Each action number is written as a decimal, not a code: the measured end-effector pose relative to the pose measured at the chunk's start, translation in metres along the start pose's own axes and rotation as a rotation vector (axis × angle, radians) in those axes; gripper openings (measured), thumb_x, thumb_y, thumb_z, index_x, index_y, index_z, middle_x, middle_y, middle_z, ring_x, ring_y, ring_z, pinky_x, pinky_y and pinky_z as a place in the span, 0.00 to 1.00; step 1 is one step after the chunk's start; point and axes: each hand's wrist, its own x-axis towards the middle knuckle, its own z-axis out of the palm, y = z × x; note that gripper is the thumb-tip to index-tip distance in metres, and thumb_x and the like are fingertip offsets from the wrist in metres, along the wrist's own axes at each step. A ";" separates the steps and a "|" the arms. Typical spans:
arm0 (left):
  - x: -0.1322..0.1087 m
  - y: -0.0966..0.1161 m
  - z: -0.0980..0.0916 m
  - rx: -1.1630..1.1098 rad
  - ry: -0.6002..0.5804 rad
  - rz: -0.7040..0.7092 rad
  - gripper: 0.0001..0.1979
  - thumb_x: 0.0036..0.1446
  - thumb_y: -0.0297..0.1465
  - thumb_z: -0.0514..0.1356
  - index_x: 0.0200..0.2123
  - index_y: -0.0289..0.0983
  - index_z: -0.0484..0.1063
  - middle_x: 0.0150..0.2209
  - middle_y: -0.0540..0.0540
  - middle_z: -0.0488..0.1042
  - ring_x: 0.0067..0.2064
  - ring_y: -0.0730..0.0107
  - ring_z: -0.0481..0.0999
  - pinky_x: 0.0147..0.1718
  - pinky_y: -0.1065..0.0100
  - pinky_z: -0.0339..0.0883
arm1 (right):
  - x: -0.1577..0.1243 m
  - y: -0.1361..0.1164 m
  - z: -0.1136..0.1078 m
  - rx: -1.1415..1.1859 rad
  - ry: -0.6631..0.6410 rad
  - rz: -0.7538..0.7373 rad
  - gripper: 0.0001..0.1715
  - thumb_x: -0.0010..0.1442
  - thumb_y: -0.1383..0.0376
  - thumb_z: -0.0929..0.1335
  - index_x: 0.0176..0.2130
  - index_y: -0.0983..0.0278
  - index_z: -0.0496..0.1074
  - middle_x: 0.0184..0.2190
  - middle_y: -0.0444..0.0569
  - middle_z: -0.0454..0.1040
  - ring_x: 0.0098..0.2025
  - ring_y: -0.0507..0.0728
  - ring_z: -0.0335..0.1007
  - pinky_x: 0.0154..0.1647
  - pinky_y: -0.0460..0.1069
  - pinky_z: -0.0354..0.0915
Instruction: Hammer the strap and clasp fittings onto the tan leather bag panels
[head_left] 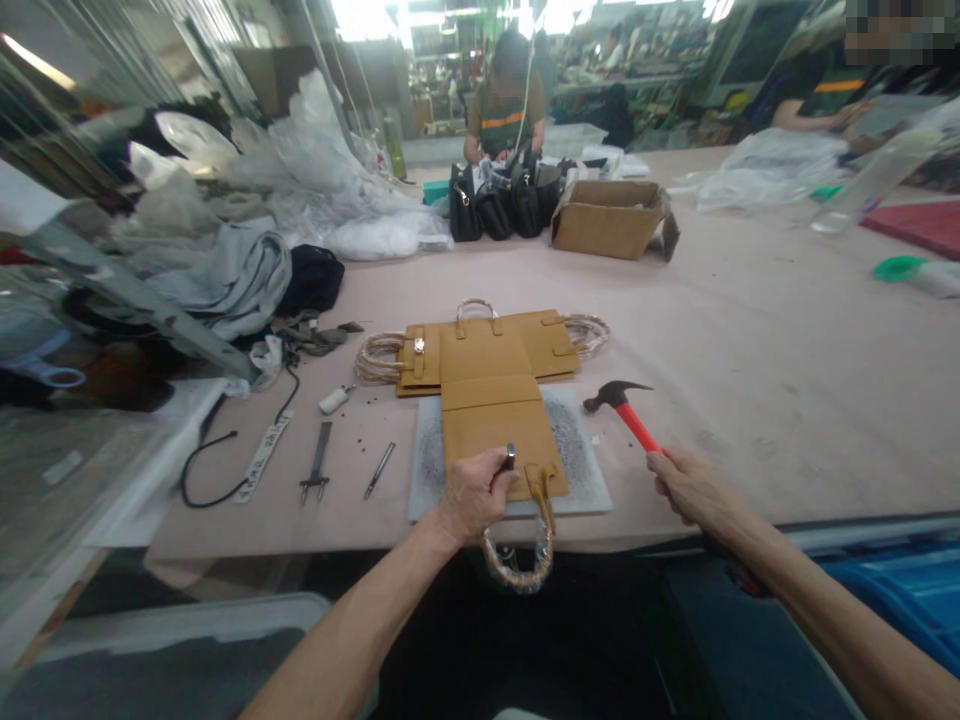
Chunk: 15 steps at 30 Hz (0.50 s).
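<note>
My left hand point(476, 492) is closed around a short metal punch point(511, 455), held upright over a tan leather bag panel point(491, 430). That panel lies on a pale speckled board point(589, 470), and its wrapped handle point(517, 580) hangs over the table's front edge. My right hand point(690, 482) grips a claw hammer point(637, 420) by its red handle, off to the right of the board, head apart from the punch. Behind the panel lie more tan bag pieces point(420, 372) with plastic-wrapped handles.
On the left are a wing divider point(318, 465), a metal rod tool point(380, 470), a small white bottle point(334, 400) and a black cord point(202, 500). Farther back stand black bags point(510, 200) and a cardboard box point(609, 218). A person point(506, 100) sits across the table.
</note>
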 end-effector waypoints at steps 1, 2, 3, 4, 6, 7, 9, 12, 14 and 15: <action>0.000 0.000 -0.001 -0.004 -0.012 -0.001 0.04 0.64 0.29 0.57 0.39 0.38 0.73 0.34 0.44 0.80 0.36 0.64 0.81 0.37 0.67 0.73 | 0.006 0.002 0.007 -0.065 0.084 -0.076 0.16 0.66 0.57 0.59 0.32 0.63 0.67 0.27 0.53 0.71 0.27 0.59 0.68 0.29 0.54 0.67; 0.000 0.000 -0.002 -0.010 -0.023 -0.005 0.05 0.65 0.29 0.57 0.40 0.38 0.73 0.35 0.44 0.80 0.37 0.64 0.81 0.38 0.66 0.74 | 0.009 0.001 0.015 -0.112 0.188 -0.197 0.16 0.65 0.57 0.60 0.36 0.65 0.70 0.33 0.58 0.74 0.34 0.63 0.72 0.36 0.57 0.69; -0.001 0.000 -0.003 -0.016 -0.032 -0.011 0.05 0.65 0.30 0.57 0.41 0.38 0.73 0.35 0.43 0.80 0.37 0.64 0.82 0.39 0.66 0.74 | 0.010 -0.003 0.024 -0.138 0.294 -0.344 0.17 0.65 0.58 0.61 0.41 0.67 0.71 0.40 0.64 0.75 0.41 0.66 0.73 0.43 0.61 0.70; -0.002 0.001 -0.004 -0.024 -0.038 -0.018 0.05 0.65 0.31 0.58 0.41 0.38 0.73 0.36 0.43 0.81 0.38 0.63 0.82 0.40 0.66 0.74 | 0.010 -0.009 0.034 -0.149 0.376 -0.497 0.19 0.66 0.58 0.62 0.46 0.69 0.72 0.47 0.67 0.75 0.49 0.69 0.72 0.50 0.64 0.68; -0.002 0.003 -0.005 -0.045 -0.049 -0.040 0.06 0.65 0.32 0.58 0.41 0.38 0.73 0.37 0.43 0.81 0.39 0.64 0.82 0.41 0.66 0.74 | 0.004 -0.029 0.056 -0.109 0.397 -0.749 0.23 0.68 0.58 0.63 0.56 0.69 0.69 0.56 0.67 0.71 0.59 0.69 0.67 0.58 0.65 0.65; -0.002 0.004 -0.004 -0.057 -0.055 -0.057 0.05 0.65 0.32 0.58 0.41 0.38 0.74 0.37 0.43 0.81 0.39 0.64 0.81 0.42 0.66 0.74 | 0.001 -0.040 0.067 -0.085 0.338 -0.832 0.24 0.68 0.58 0.63 0.58 0.69 0.68 0.58 0.66 0.70 0.61 0.68 0.66 0.60 0.63 0.64; 0.000 0.006 -0.002 -0.098 -0.061 -0.120 0.05 0.64 0.31 0.59 0.39 0.39 0.74 0.36 0.45 0.81 0.38 0.65 0.81 0.42 0.66 0.74 | -0.006 -0.059 0.088 -0.084 0.218 -0.932 0.23 0.68 0.60 0.65 0.58 0.67 0.69 0.59 0.62 0.70 0.62 0.67 0.64 0.62 0.63 0.62; 0.009 0.005 -0.003 -0.301 0.054 -0.351 0.08 0.63 0.35 0.59 0.38 0.38 0.74 0.34 0.46 0.80 0.36 0.65 0.81 0.40 0.66 0.75 | -0.010 -0.072 0.109 -0.117 0.143 -0.949 0.26 0.64 0.60 0.68 0.59 0.67 0.70 0.60 0.61 0.68 0.64 0.69 0.60 0.65 0.65 0.56; 0.016 -0.002 -0.013 -0.490 0.245 -0.537 0.14 0.63 0.42 0.59 0.38 0.37 0.73 0.33 0.45 0.81 0.35 0.64 0.82 0.37 0.64 0.77 | -0.010 -0.070 0.112 -0.111 0.128 -0.943 0.29 0.62 0.60 0.70 0.61 0.67 0.69 0.61 0.62 0.68 0.64 0.69 0.58 0.66 0.65 0.54; 0.020 -0.007 -0.023 -0.543 0.329 -0.605 0.17 0.62 0.45 0.59 0.38 0.36 0.72 0.33 0.45 0.81 0.34 0.64 0.82 0.36 0.64 0.78 | -0.009 -0.069 0.112 -0.106 0.123 -0.943 0.30 0.62 0.60 0.70 0.61 0.68 0.69 0.61 0.61 0.68 0.64 0.69 0.58 0.66 0.65 0.54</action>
